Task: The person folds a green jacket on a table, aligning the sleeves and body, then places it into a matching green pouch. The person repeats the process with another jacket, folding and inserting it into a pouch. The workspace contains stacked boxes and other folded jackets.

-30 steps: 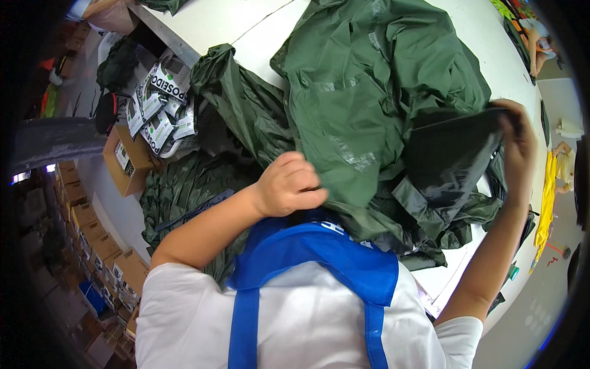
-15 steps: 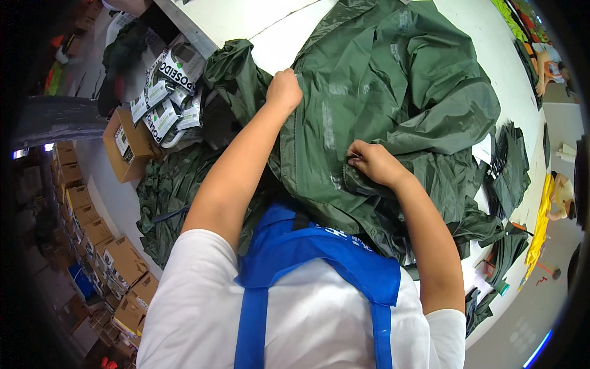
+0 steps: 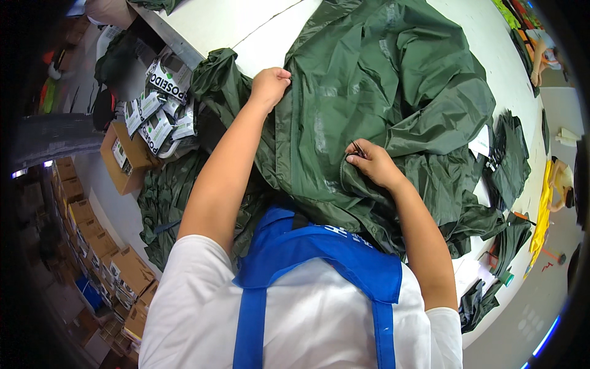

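A dark green rain jacket lies spread and rumpled over the white table, its inside with pale seam tape facing up. My left hand is closed in a pinch at the jacket's left front edge, near the top of a zipper strip. Lower and to the right, my right hand is closed around a small dark tool with thin points, like thread snips. Its fingers rest against the other zipper edge of the jacket, and the tool's handle is hidden in them.
Packaged pouches fill a white basket at the left, beside an open carton. Green garments hang below it. Folded dark green pieces lie on the table's right side. Stacked cartons stand lower left; other people work at far right.
My left hand has shifted slightly left, and its fingertips now show at the jacket edge. Thin dark points now stick up from my right hand. The jacket has moved slightly left.
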A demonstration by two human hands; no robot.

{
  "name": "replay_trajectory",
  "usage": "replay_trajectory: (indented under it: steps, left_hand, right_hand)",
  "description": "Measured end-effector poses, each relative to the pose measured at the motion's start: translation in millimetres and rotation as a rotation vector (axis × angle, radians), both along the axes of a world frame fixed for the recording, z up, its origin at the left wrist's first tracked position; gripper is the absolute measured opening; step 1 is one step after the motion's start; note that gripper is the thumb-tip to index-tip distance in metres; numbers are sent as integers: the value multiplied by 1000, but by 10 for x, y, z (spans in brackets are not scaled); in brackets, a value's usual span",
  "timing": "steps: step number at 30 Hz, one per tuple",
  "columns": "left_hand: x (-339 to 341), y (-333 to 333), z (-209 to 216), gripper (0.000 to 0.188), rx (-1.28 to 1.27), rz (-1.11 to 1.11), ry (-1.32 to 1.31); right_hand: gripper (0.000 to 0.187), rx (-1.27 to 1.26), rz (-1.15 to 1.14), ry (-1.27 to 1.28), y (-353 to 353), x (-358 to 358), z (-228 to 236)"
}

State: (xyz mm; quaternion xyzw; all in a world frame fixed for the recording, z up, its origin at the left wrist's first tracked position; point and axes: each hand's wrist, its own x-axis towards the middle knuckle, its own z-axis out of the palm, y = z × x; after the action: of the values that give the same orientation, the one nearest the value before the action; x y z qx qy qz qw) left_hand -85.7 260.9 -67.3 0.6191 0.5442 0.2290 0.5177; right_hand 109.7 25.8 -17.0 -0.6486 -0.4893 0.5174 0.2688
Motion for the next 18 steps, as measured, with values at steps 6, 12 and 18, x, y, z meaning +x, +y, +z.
replay_trajectory:
  steps: [6, 12, 18]
  left_hand:
    - [129, -65, 674, 7, 933, -286, 65]
    - [430, -572, 1469, 12, 1017, -759, -192]
    - [512, -926, 1726, 16, 1014, -715, -346]
  right_hand:
    - [12, -49, -150, 137, 33, 56, 360]
    - [10, 257, -326, 217, 275, 52, 1264]
    - [21, 349, -392, 63, 154, 4, 1418]
